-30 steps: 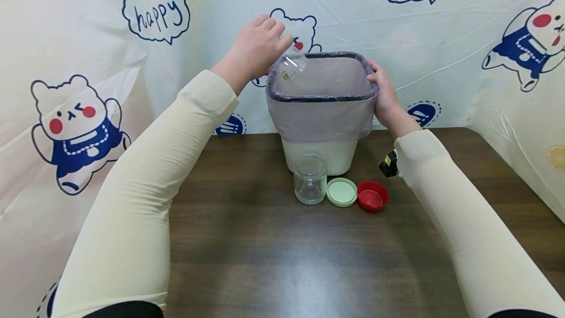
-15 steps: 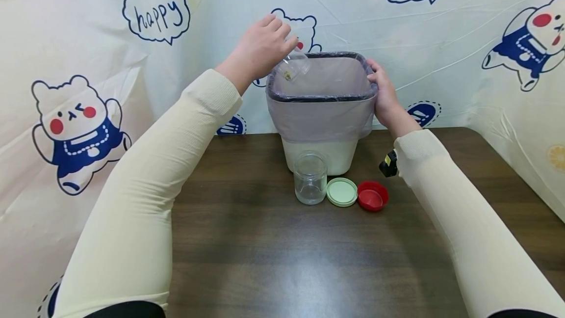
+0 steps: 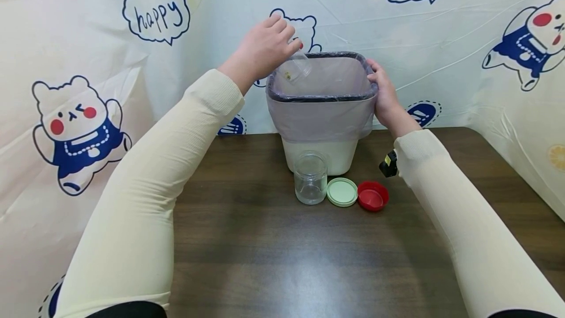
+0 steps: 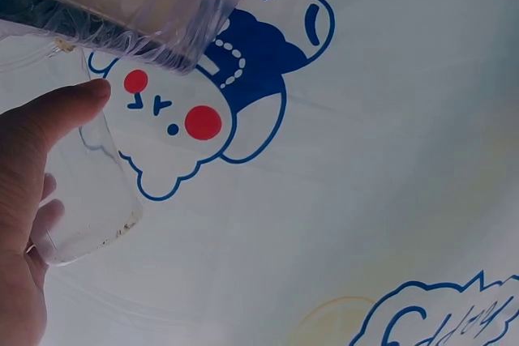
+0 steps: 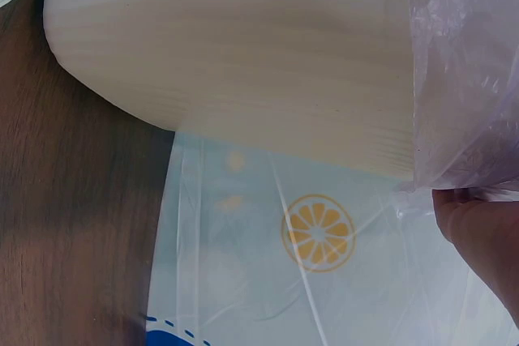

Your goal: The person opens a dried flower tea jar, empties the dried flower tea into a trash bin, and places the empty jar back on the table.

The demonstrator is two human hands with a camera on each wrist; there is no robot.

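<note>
My left hand [image 3: 267,47] grips a clear jar [image 3: 296,67], tipped mouth-down at the left rim of a trash bin [image 3: 322,153]. Small yellowish bits show inside near the mouth in the head view. From the left wrist, brown specks dot the base of the jar [image 4: 101,192], and the thumb presses its side. A translucent purple bag [image 3: 320,117] lines the bin and folds over its rim. My right hand [image 3: 386,92] holds the bin's right rim; the right wrist view shows the thumb [image 5: 466,220] against the bag [image 5: 466,79].
An uncapped clear glass jar [image 3: 310,180] stands upright before the bin. Beside it lie a pale green lid [image 3: 342,192] and a red lid [image 3: 372,196] on the brown wooden table [image 3: 287,254]. A printed cloth [image 3: 344,23] hangs behind the table.
The left hand and its tilted jar have shifted slightly right and down over the bin. My right hand, the bin and the things on the table have stayed put.
</note>
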